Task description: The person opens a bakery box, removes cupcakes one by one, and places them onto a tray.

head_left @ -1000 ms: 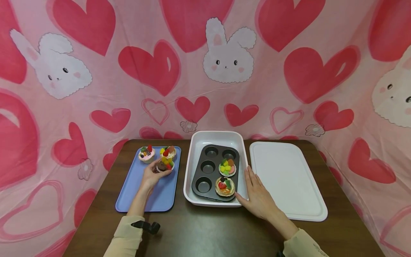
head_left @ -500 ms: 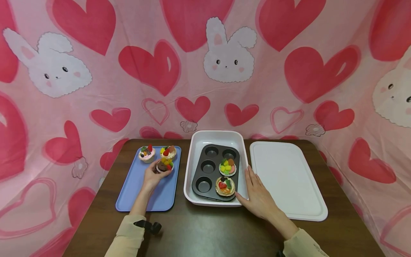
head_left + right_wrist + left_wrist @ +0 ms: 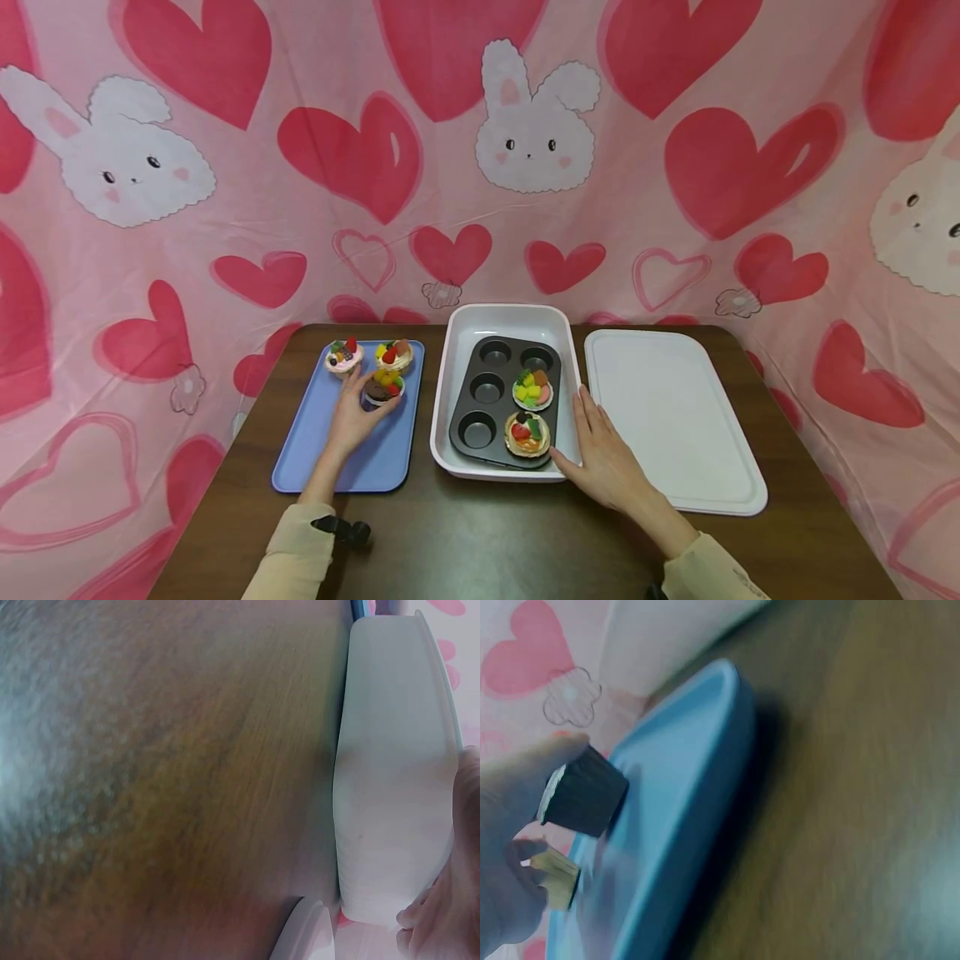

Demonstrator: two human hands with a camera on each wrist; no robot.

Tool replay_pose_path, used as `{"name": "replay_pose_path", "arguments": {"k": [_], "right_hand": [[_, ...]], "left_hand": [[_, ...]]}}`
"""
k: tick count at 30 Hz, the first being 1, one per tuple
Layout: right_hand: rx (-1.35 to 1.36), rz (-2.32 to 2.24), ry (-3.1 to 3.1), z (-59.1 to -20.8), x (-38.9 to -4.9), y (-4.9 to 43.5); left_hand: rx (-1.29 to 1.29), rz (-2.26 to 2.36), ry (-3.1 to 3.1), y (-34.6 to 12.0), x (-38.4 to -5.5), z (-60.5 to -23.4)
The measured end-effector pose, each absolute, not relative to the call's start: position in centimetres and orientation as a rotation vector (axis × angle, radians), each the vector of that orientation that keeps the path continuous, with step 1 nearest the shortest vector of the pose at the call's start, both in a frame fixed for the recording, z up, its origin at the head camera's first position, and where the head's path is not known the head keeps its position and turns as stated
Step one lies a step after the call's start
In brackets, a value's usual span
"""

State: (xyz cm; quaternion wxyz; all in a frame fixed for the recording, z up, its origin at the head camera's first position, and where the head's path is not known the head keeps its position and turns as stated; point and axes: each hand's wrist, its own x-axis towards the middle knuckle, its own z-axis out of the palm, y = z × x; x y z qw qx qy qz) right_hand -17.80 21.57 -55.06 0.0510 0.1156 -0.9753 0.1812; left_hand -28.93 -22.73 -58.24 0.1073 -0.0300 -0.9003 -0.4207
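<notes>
On the blue tray (image 3: 311,454) a chocolate cupcake (image 3: 377,392) with fruit on top stands upright. My left hand (image 3: 352,421) is spread around it, thumb at its near side, fingers apart from it on the left. In the left wrist view the thumb touches or nearly touches the rim of its dark cup (image 3: 589,793). The fingertips are close to a pink-topped cupcake (image 3: 344,357); contact cannot be told. My right hand (image 3: 607,462) rests with straight fingers along the right rim of a white basin (image 3: 442,425), which holds a dark muffin pan (image 3: 480,457).
A yellow-and-brown fruit cupcake (image 3: 394,356) stands at the tray's back right. The pan's right column holds a green-and-yellow fruit tart (image 3: 532,390) and a strawberry tart (image 3: 527,435). A white lid (image 3: 671,417) lies on the table (image 3: 480,542) to the right.
The left hand's fingers have loosened and drawn left off the chocolate cupcake, which has settled on the tray. The right hand has kept its place at the basin.
</notes>
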Motion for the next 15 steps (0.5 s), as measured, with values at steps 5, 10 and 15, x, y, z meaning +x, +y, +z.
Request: {"name": "replay_pose_path", "arguments": {"k": [5,10,15], "right_hand": [[0.35,0.555,-2.967,-55.1,-17.8,21.6],[0.345,0.565,-2.966,-55.2,-17.8,21.7],[0.345,0.572,-2.97,-55.2,-17.8,21.7]], "left_hand": [[-0.125,-0.935,-2.696,-22.6,-28.1,-57.6],[-0.083,-0.699,-2.791,-22.2,-27.5,-56.5],[-0.119,-0.519,-2.786,-22.0,-27.4,-56.4]]}}
